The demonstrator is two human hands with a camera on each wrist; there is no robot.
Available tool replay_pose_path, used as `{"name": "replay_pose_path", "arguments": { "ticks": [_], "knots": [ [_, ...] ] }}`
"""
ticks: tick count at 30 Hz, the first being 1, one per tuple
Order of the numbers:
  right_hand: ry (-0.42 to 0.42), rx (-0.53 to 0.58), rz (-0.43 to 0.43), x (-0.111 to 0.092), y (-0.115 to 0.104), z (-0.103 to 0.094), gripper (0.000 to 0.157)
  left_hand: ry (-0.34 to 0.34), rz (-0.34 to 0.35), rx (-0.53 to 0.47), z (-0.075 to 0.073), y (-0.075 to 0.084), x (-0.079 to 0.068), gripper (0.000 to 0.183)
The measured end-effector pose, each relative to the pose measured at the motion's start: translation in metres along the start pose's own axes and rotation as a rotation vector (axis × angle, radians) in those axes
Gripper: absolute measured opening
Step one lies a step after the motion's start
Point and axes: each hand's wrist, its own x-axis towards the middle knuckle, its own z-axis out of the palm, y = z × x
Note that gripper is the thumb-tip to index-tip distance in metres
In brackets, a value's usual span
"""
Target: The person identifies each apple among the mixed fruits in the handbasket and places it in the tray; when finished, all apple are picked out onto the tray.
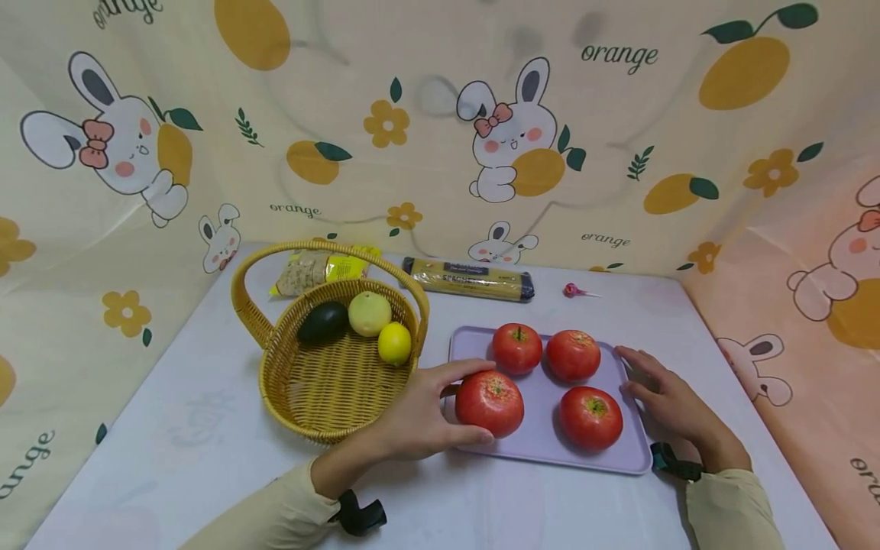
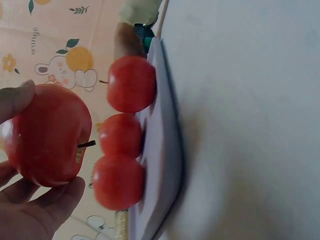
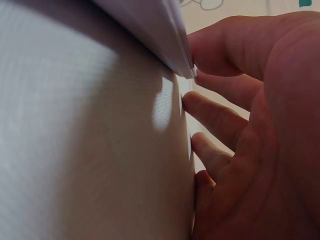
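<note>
My left hand (image 1: 419,412) grips a red apple (image 1: 490,403) between thumb and fingers, over the left part of the lilac tray (image 1: 522,449). In the left wrist view this apple (image 2: 50,135) shows its short dark stem and stands apart from the other apples. Three more red apples lie on the tray: one at the back (image 1: 517,348), one beside it (image 1: 574,356) and one nearer the front (image 1: 591,418). At the tray's right edge, my right hand (image 1: 670,401) has its fingers loosely extended, thumb at the rim in the right wrist view.
Left of the tray stands a yellow wicker basket (image 1: 323,393) with a tall handle, holding a dark green avocado-shaped fruit (image 1: 323,323), a pale green round fruit (image 1: 370,314) and a lemon (image 1: 395,344). Behind are a snack bag (image 1: 302,273), a spaghetti pack (image 1: 467,279) and a lollipop (image 1: 572,290).
</note>
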Motion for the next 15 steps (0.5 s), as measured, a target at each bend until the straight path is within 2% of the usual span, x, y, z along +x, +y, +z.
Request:
{"name": "replay_pose_path", "arguments": {
  "ticks": [8, 15],
  "knots": [
    [-0.005, -0.002, 0.001, 0.000, -0.002, 0.000, 0.081, -0.020, -0.109, -0.152, 0.026, -0.016, 0.010, 0.081],
    [-0.002, -0.004, -0.001, -0.001, -0.005, 0.000, 0.081, -0.006, -0.183, -0.160, 0.043, -0.031, 0.026, 0.080]
  ]
}}
